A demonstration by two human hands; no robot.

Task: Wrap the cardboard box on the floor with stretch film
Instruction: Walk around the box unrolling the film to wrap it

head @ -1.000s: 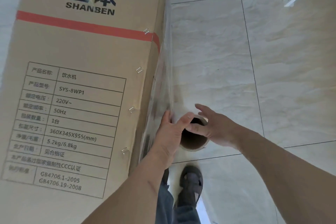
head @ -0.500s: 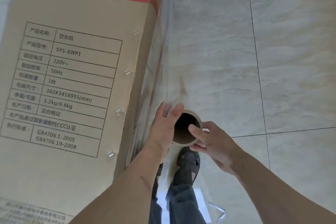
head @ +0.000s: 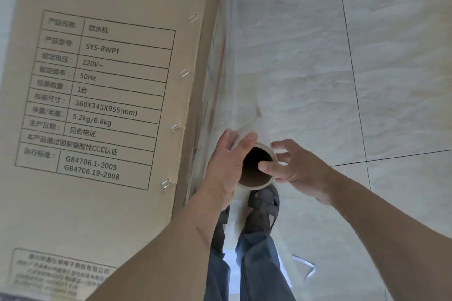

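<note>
A tall cardboard box (head: 110, 110) with a printed spec table fills the left of the head view. Clear stretch film (head: 227, 76) runs down its right edge to a film roll (head: 256, 178) seen end-on, its cardboard core open toward me. My left hand (head: 227, 166) grips the roll's left side, thumb on the rim and fingers against the film. My right hand (head: 296, 168) holds the right rim, thumb inside the core and fingers spread loosely over the outside.
Pale tiled floor (head: 367, 80) stretches to the right of the box. My feet in dark sandals (head: 261, 208) and jeans stand right below the roll, close to the box's side. A scrap of clear film (head: 303, 264) lies on the floor near my right leg.
The view has tilted down along the box. The roll stays beside the box edge; my right hand has shifted its grip on the rim, fingers now spread more widely.
</note>
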